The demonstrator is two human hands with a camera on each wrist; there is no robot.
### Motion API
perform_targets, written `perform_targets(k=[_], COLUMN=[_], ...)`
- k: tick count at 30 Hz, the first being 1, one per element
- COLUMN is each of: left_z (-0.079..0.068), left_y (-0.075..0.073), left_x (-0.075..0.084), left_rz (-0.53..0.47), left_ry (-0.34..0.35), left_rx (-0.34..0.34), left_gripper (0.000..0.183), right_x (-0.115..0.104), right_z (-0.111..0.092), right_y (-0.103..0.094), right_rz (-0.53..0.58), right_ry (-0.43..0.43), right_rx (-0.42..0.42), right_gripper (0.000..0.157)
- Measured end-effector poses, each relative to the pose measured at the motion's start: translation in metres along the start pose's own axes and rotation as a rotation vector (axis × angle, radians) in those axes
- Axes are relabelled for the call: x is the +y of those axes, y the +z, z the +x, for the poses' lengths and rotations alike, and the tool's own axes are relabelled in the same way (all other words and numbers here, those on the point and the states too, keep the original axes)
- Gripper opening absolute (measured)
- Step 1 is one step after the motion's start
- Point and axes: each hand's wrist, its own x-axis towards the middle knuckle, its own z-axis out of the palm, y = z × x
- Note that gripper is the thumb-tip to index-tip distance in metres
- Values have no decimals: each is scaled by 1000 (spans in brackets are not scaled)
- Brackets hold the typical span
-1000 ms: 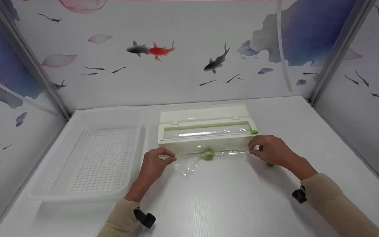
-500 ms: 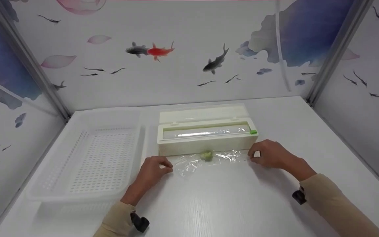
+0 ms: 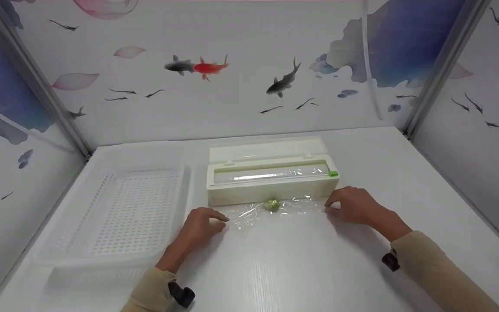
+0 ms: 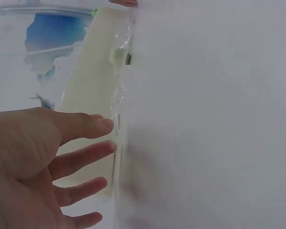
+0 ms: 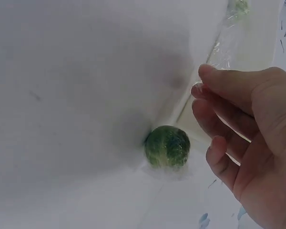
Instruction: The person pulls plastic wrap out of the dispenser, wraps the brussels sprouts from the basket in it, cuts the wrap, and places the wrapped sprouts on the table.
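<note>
A Brussels sprout [image 3: 271, 205] sits on a crumpled sheet of cling film [image 3: 247, 215] along the front of the cling film box [image 3: 272, 190]. My left hand [image 3: 199, 225] is at the film's left end; in the left wrist view its thumb and fingers are extended and apart, the fingertips near the film's edge. At the right end, my right hand [image 3: 355, 206] pinches the film's corner between thumb and forefinger. The right wrist view shows a second Brussels sprout [image 5: 168, 147], wrapped in film, below that hand; in the head view the hand hides it.
The box's lid [image 3: 267, 148] stands raised at the back, with the film roll [image 3: 271, 173] inside and a green slider [image 3: 333, 173] at its right end. A white perforated basket [image 3: 180, 190] stands on the left of the white table [image 3: 267, 273]. Printed panels enclose the table.
Both hands have come down and slightly nearer, lowering the film from its raised, taut position onto the table. My left thumb and forefinger have parted from the film.
</note>
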Motion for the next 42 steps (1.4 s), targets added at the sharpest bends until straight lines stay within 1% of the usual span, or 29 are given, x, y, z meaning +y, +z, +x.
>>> perform_targets(k=[3,6,10,11,13,15,19,21,24,28,31,33,38,42], left_z=[1,4,10,12,17,22,34,40,49,59,66,68,73,75], left_y=[-4,-6,-5,-4,-1,2,13,19,29,43,51,56,63,67], left_x=[6,12,21,23,27,30,37,41,45,46,43,41,36,34], left_rz=[-65,-104,-141,-157,-201,-252,-313,-314,-274,-204,-206,-217,-230,-213], left_ry=[-6,9,37,43,57,74,89,92,110,121,101,105,159,205], left_rx=[45,74,80,80,75,67,35,22,5,-18,-37,-43,-61,-62], left_gripper=[14,15,16,17,19,21,25,24,20,16,18,20,23,23], right_x=[-4,-8,-15,-18,-22,-27,-40,-47,-57,-69,-75,-78,-84,-89], right_z=[-1,-1,3,5,9,13,22,26,34,43,49,52,57,59], right_y=[-8,-12,-11,-11,-9,-7,-4,-2,3,13,22,27,34,36], right_rz=[2,7,36,53,104,171,287,325,346,339,326,312,273,260], right_ry=[27,19,-22,-33,-60,-87,-122,-131,-140,-147,-143,-142,-147,-137], right_rx=[40,140,317,347,375,362,298,272,241,193,163,154,147,157], right_gripper=[19,21,20,19,15,14,20,23,24,26,27,28,31,34])
